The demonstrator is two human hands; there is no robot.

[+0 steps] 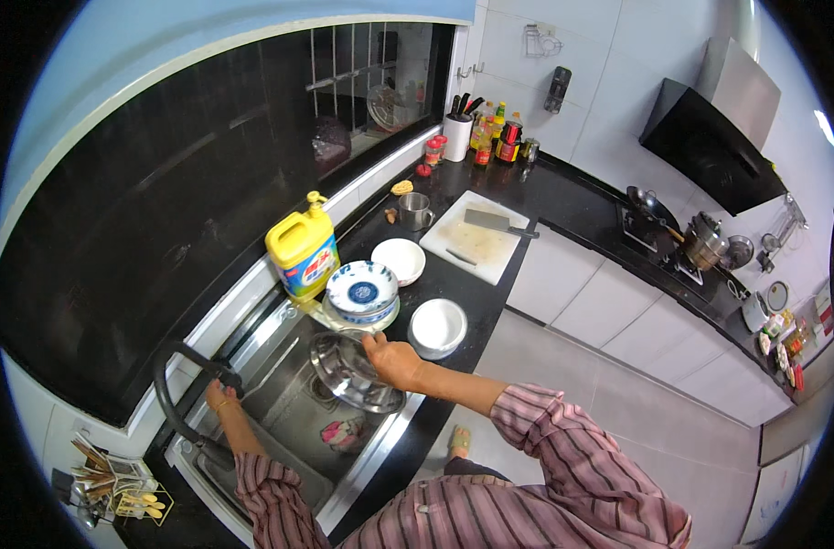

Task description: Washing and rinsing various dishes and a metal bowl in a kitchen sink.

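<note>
My right hand [393, 362] grips the rim of a stainless steel basin [352, 374], which is tilted over the sink [287, 412]. At the sink's window side, my left hand [223, 395] is on the head of a dark, arched faucet [167, 384]; its fingers are partly hidden. A thin, pale streak, possibly water, runs from the faucet head. On the sink bottom lies a pink and white cloth [341, 432]. Just beyond the basin are stacked blue-and-white bowls [362, 288], a white bowl [399, 262] and a stack of white bowls [438, 326].
A yellow pump jug of detergent [302, 250] stands by the window ledge. Further along the counter are a metal cup [415, 211] and a white cutting board [468, 240] with a cleaver [489, 220] on it. A utensil rack [125, 487] sits at the lower left.
</note>
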